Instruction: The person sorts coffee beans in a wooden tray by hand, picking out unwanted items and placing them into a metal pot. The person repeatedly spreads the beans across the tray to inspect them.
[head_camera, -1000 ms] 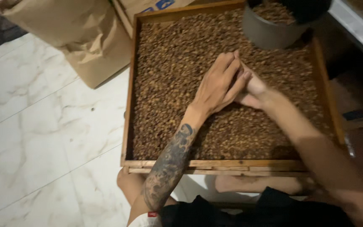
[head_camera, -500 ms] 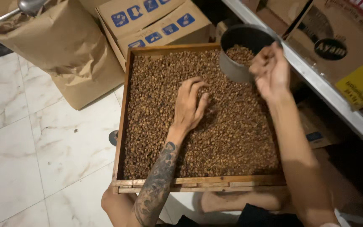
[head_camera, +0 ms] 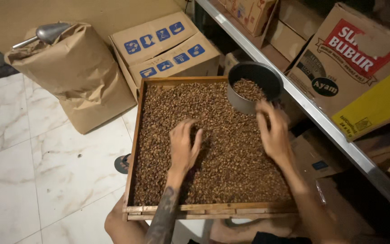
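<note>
A wooden-framed tray (head_camera: 134, 149) rests across my knees, filled with brown coffee beans (head_camera: 213, 162). My left hand (head_camera: 183, 144) lies palm down on the beans near the tray's middle, fingers slightly spread. My right hand (head_camera: 274, 131) hovers over the beans at the tray's right side, fingers apart, just below a dark metal pot (head_camera: 254, 86). The pot sits at the tray's far right corner and holds some beans. Whether either hand has beans under it is hidden.
A brown paper sack (head_camera: 77, 74) with a metal scoop (head_camera: 48, 32) stands on the white marble floor (head_camera: 37, 171) at left. Cardboard boxes (head_camera: 168, 49) sit behind the tray. A metal shelf rail (head_camera: 312, 108) with more boxes runs along the right.
Both hands were together on the beans; the right hand then rose to the pot and has come back down over the tray. The left hand stayed on the beans. The camera pulled back.
</note>
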